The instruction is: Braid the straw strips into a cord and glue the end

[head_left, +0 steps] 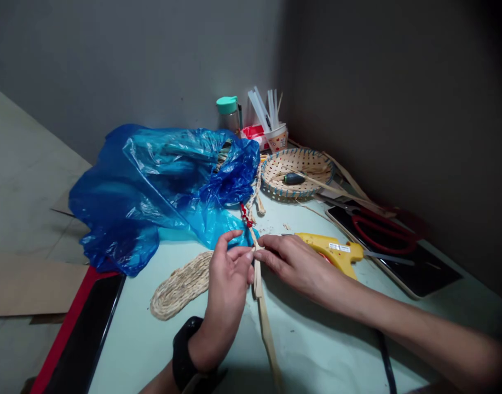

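Note:
Between my two hands runs a pale, flat braid of dried plant strips (258,279), with loose ends trailing toward me. My left hand (232,271) pinches it from the left, a black band on its wrist. From the right, my right hand (292,260) grips the same braid between thumb and forefinger, close to the left fingertips. A red tie (246,215) shows at the braid's far end. Left of my hands lies an oval woven sole-shaped piece (180,287), partly hidden behind my left hand.
A crumpled blue plastic bag (160,180) covers the back left. At the back right are a woven basket (271,189) and a paper cup of glue sticks (277,139). A yellow glue gun (328,246), red-handled scissors (382,235) and a tablet (431,273) lie to the right.

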The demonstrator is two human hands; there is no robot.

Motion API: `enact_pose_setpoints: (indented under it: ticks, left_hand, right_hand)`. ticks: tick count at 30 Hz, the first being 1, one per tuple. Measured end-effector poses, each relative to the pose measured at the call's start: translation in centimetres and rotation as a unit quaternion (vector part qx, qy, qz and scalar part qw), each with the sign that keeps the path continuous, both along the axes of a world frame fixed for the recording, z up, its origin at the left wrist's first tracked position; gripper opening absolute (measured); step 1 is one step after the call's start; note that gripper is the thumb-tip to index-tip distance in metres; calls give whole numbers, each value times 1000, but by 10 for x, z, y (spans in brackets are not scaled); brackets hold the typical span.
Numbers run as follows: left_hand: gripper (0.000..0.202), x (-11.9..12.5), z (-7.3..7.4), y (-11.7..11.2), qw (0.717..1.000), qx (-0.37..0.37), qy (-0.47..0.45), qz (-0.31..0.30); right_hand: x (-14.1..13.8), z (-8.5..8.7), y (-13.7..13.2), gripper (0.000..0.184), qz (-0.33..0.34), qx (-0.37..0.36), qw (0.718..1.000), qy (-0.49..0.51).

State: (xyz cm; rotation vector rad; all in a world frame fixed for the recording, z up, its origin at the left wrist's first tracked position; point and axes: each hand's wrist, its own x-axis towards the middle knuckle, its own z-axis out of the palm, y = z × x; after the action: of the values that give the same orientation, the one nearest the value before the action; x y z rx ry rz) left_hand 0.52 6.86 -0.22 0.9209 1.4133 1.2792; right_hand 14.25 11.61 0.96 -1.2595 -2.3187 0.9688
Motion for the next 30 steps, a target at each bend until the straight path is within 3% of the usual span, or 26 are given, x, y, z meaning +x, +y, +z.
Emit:
enact_pose_setpoints:
  ticks: [3,7,12,16,19,22,24,26,28,30]
  left_hand:
    - [25,0,6,-3,991,17,130,-27]
    - [23,0,15,-6,941,38,332,-58]
    - [9,-1,20,-12,901,72,425,-48]
    - [17,5,10,-18,866,150,474,-50]
    - [22,11,-3,-23,815,233,524,-80]
    - [29,11,-7,-26,785,284,542,-95]
    - [22,7,-1,-24,806,286,511,-87]
    - [16,-1,8,-18,853,250,455,-54]
    - [23,-8,16,-9,912,167,374,-4]
    - [16,-10,17,0,970,68,233,-24]
  right_hand:
    - [0,3,1,27,-5,15,1000,-4]
    - [2,6,2,28,4,21,1000,8]
    - [3,7,4,29,-4,-15,999,46]
    - [5,3,8,29,27,-125,983,130]
    - [6,0,12,27,48,-235,953,184]
    - [8,-1,14,26,38,-284,936,206]
    - [10,0,15,24,28,-292,930,220]
    - [12,1,15,24,28,-289,930,228]
    - [13,3,14,27,30,-283,931,229]
    - [14,5,13,30,39,-289,927,234]
